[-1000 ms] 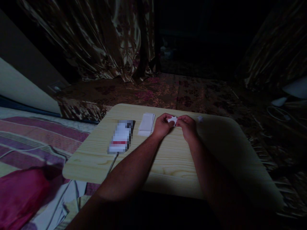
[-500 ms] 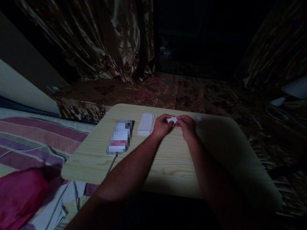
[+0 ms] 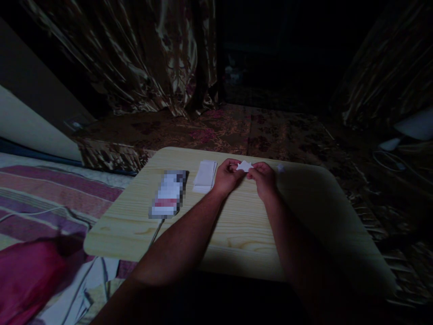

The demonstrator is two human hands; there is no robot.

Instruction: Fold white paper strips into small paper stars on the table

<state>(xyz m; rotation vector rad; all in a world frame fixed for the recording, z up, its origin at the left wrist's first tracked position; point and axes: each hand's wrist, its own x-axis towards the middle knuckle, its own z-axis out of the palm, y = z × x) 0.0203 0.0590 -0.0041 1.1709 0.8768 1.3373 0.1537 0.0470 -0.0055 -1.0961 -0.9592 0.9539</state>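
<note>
A small white piece of folded paper (image 3: 244, 166) is held between my two hands above the far part of the wooden table (image 3: 243, 225). My left hand (image 3: 228, 175) pinches its left side, thumb in front. On its right side, my right hand (image 3: 263, 177) grips it between thumb and fingers. The paper has pointed corners; its exact folds are too small to make out. To the left of my left hand lies a stack of white paper sheets (image 3: 204, 175). Just beyond my right hand rests another small white folded paper (image 3: 280, 168).
A blurred phone-like object (image 3: 168, 194) with a cable (image 3: 156, 232) lies on the table's left side. Left of the table is a bed with a striped cover (image 3: 61, 185) and a pink cloth (image 3: 30, 280). Patterned curtains (image 3: 176, 54) hang behind. A lamp (image 3: 416, 126) stands at right.
The folded paper has turned between my fingers and now shows a wider, pointed outline. Both hands stay at nearly the same spot with slight finger shifts.
</note>
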